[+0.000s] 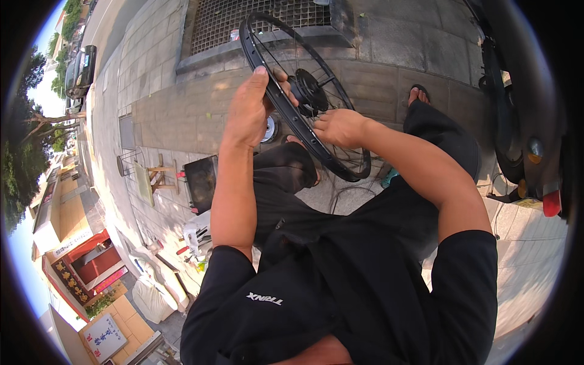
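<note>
A bare black bicycle wheel point(307, 139), without a tyre, is held up tilted in front of me. My left hand point(250, 106) grips the rim on its left side, with the thumb on the outer face and the fingers reaching inside. Inside the rim sits a thick black hub point(309, 92), and a few thin spokes show. My right hand point(340, 128) is closed, its fingers curled together between the hub and the near part of the rim. What those fingertips pinch is too small to make out.
A metal grate point(255, 21) lies beyond the wheel. On the left stand a black box point(201, 182) and a small wooden stool point(159, 177). A round silver part point(269, 129) is beside my left foot. Cables point(350, 193) lie below the wheel. A dark vehicle point(541, 121) stands at the right.
</note>
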A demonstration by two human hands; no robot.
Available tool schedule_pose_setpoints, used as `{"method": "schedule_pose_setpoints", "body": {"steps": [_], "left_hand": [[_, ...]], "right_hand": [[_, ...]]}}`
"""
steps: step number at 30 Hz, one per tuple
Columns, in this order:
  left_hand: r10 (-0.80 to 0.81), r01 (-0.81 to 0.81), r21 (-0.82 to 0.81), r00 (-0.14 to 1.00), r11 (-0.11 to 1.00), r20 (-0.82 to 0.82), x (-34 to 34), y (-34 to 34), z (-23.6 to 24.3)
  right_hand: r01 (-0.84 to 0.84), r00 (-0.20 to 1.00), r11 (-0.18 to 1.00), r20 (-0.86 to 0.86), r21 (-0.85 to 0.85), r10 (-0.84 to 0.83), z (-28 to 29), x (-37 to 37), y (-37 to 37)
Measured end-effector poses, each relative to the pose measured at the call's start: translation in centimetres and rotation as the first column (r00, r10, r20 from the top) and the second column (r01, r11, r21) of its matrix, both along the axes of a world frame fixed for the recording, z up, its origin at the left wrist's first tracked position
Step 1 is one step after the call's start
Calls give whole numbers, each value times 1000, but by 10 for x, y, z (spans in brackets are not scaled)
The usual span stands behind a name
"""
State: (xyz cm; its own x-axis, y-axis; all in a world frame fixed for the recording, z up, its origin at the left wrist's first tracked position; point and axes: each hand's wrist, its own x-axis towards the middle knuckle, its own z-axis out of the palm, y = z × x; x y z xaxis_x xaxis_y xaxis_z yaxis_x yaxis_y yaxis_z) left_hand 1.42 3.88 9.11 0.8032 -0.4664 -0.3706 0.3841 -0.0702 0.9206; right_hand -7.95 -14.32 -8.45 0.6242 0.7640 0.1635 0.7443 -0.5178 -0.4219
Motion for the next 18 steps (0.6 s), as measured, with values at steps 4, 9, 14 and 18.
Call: {"method": "schedule_pose_setpoints", "body": {"steps": [4,9,14,18], "left_hand": [[12,-12,6,999,1000,-40,4,4,0],[15,-14,16,996,1000,-86,-6,-4,11],[35,-43,-105,996,994,-82,-15,4,3],[-13,13,-36,1000,999,-6,-19,11,-1]], "right_hand": [[290,957,908,-91,302,-276,37,12,-9],[510,843,759,-409,404,-349,52,26,9],[567,810,701,-448,433,-378,53,31,18],[567,820,703,-381,429,-427,59,32,22]]}}
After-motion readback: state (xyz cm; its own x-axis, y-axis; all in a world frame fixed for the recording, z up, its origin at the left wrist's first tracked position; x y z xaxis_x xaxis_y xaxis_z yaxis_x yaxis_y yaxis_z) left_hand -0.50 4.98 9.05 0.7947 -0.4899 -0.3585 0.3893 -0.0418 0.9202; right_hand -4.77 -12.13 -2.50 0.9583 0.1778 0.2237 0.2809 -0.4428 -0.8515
